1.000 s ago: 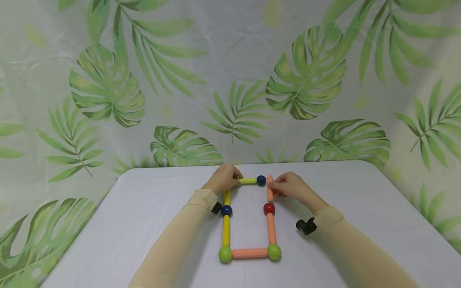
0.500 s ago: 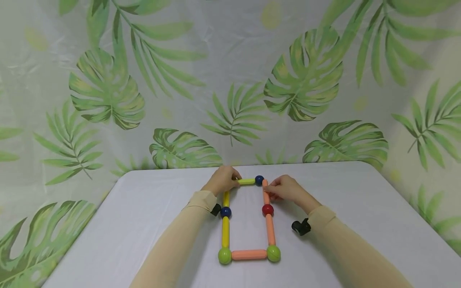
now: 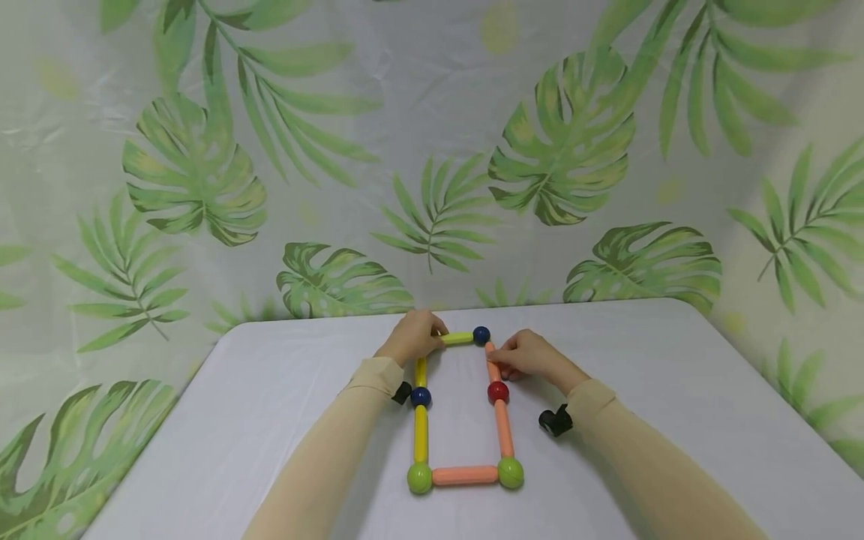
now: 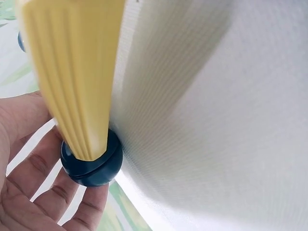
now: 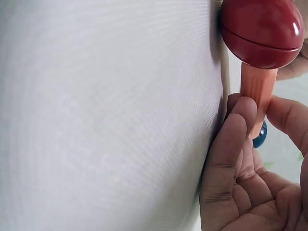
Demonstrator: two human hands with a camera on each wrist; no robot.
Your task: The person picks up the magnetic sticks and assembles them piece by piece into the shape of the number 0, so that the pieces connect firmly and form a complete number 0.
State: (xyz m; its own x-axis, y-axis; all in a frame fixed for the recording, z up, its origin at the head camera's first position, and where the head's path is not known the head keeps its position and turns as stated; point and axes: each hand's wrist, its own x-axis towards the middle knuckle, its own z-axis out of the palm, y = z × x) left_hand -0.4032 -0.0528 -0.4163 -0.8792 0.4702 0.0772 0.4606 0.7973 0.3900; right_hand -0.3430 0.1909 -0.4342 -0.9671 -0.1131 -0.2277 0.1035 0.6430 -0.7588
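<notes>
Magnetic rods and balls form a long rectangle on the table. At its far side, my left hand [image 3: 410, 336] pinches the left end of a yellow-green rod [image 3: 459, 339]. In the left wrist view, its fingers lie behind a dark blue corner ball [image 4: 91, 163] joined to a yellow rod [image 4: 74, 82]; the head view hides that ball. My right hand [image 3: 533, 357] pinches an orange rod [image 3: 493, 363] between thumb and fingers. This rod meets a red ball [image 3: 498, 391] at its near end, while its far end sits against another blue ball [image 3: 481, 335].
Nearer me are a blue ball [image 3: 421, 397], a yellow rod [image 3: 421, 435], two green balls, left [image 3: 420, 477] and right [image 3: 511, 472], and orange rods across the front [image 3: 466, 475] and up the right side [image 3: 504, 429]. A leaf-patterned curtain [image 3: 432, 150] hangs behind the white table [image 3: 283, 390].
My right hand has moved left with the orange rod, closing the gap between its far end and the blue ball. My left hand keeps its hold at the far left corner.
</notes>
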